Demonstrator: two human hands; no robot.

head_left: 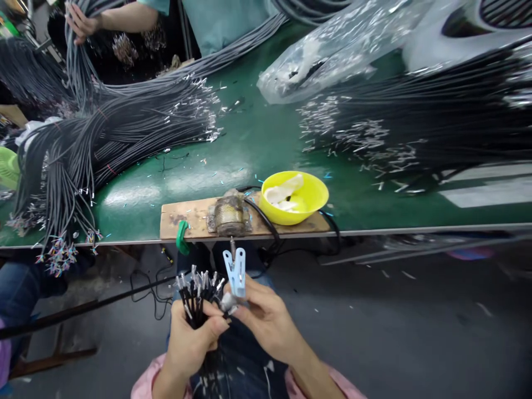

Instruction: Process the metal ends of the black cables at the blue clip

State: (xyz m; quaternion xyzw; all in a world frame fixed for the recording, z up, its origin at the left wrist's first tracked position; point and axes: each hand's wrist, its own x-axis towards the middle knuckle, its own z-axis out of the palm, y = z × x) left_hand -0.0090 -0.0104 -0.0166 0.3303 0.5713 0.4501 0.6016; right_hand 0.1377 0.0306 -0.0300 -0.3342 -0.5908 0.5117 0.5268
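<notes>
My left hand (193,338) is closed around a bundle of black cables (195,299), whose silvery stripped ends point up and whose lengths hang down over my lap. Close beside it, my right hand (266,316) has its thumb and fingers pinched together. A small silvery-grey piece (228,302) shows at those fingertips, too blurred to name. Just above them is a light blue clothespin (235,271), at the end of the shaft of a small motor (230,215). The clothespin partly covers my right fingers.
The motor sits on a wooden board (195,213) at the table edge, with a green clip (182,237) and a yellow bowl (305,202) holding white material. Cable bundles lie left (137,122) and right (436,111). Across the table, another person's hand (85,23) holds grey cables.
</notes>
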